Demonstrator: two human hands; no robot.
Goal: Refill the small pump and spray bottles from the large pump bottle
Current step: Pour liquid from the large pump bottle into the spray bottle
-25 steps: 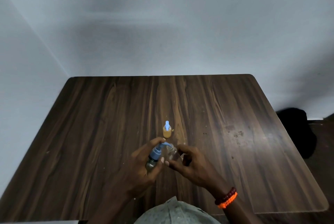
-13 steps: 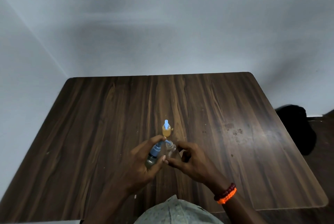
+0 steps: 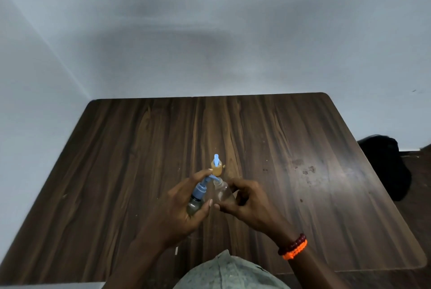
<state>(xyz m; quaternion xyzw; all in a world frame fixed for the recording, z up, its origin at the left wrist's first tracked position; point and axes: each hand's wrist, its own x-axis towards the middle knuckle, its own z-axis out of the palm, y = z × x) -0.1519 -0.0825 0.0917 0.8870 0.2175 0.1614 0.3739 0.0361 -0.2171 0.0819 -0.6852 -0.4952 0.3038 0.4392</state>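
Over the wooden table (image 3: 116,172), left hand (image 3: 184,207) pumps the large pump bottle (image 3: 197,197) into the right hand's (image 3: 247,204) small clear bottle (image 3: 222,192).

blue pump (image 3: 201,187), amber bottle (image 3: 217,169), dk wood-grain table (image 3: 140,148)

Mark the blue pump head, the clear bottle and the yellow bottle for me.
blue pump head (image 3: 201,188), head view, on its collar.
clear bottle (image 3: 222,193), head view, on its body.
yellow bottle (image 3: 217,170), head view, on its body.
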